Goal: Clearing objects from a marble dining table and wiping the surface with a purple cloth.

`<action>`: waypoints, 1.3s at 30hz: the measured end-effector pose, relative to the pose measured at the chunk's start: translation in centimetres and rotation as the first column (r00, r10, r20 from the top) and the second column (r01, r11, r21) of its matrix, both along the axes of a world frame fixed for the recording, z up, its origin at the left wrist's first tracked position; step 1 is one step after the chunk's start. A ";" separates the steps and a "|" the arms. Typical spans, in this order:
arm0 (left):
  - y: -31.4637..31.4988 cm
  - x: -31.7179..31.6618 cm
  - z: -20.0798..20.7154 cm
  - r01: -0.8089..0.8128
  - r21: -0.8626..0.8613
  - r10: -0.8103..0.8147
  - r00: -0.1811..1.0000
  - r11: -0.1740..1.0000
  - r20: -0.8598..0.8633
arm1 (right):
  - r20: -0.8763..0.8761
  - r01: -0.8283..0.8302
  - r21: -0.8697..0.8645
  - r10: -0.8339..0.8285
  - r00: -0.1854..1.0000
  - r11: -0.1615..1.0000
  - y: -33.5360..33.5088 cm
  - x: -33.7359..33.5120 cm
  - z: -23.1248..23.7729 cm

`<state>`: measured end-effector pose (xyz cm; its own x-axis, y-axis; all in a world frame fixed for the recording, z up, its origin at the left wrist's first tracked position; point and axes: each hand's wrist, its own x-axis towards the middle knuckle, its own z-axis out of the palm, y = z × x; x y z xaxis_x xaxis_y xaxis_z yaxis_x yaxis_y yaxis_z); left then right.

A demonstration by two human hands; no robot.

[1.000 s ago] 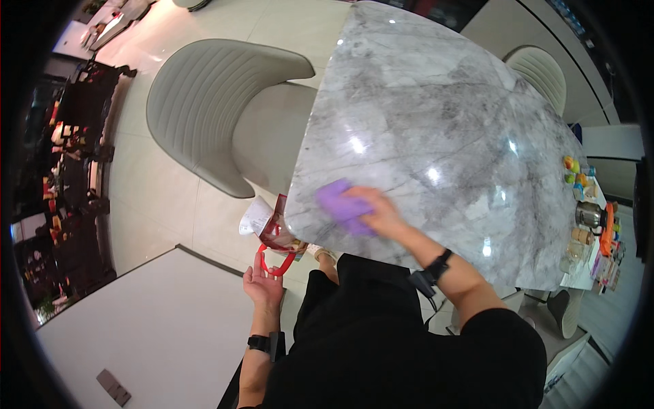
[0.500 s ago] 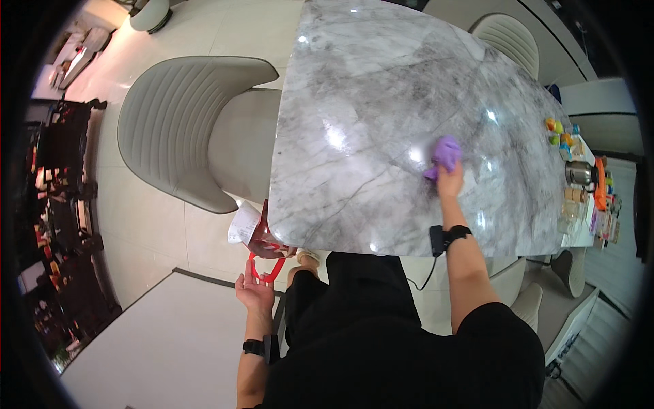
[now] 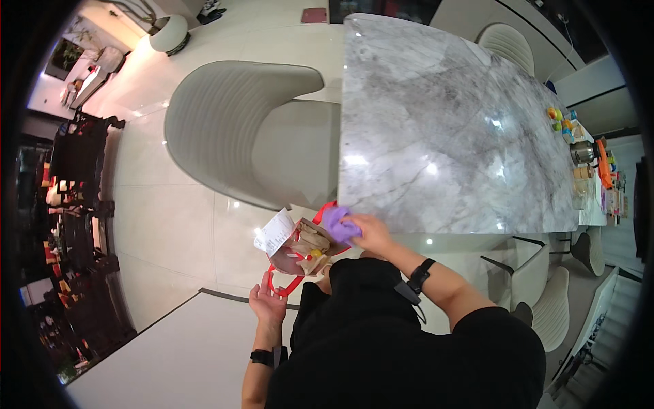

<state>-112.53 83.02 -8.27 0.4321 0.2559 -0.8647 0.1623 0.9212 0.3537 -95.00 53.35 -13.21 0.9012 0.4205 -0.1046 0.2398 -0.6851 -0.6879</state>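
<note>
My left hand (image 3: 268, 304) is hooked round a red handle (image 3: 295, 285) of an open gift-type bag (image 3: 281, 262), which hangs beside the near left corner of the marble table (image 3: 436, 116). Inside the bag lie crumpled brown paper (image 3: 312, 238) and small red and yellow bits. A white printed slip (image 3: 275, 230) sticks up at its left side. My right hand (image 3: 371, 234) grips a bunched purple cloth (image 3: 338, 223) at the table's corner, over the bag's right edge. The cloth partly covers that edge and the second red handle.
A grey armchair (image 3: 225, 136) stands against the table's left side. Bottles, a metal kettle (image 3: 582, 153) and small items line the far right. A white panel (image 3: 177, 347) lies lower left. More chairs (image 3: 550, 307) stand at the lower right.
My right hand has moved left with the purple cloth, from the middle of the table to its corner by the bag. The bag now shows its inside, and the view has shifted left.
</note>
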 end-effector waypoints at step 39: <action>50.7 25.8 4.2 0.000 0.263 -0.021 0.997 0.965 0.076 | -0.946 0.868 -0.215 0.318 -0.070 -0.448 30.8 10.7 -8.2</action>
<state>-86.70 133.72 -4.10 0.4991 0.4646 -0.7315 0.1341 0.7925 0.5949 -84.27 84.17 -21.40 0.3535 0.1854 -0.9169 -0.2725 0.9581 0.0887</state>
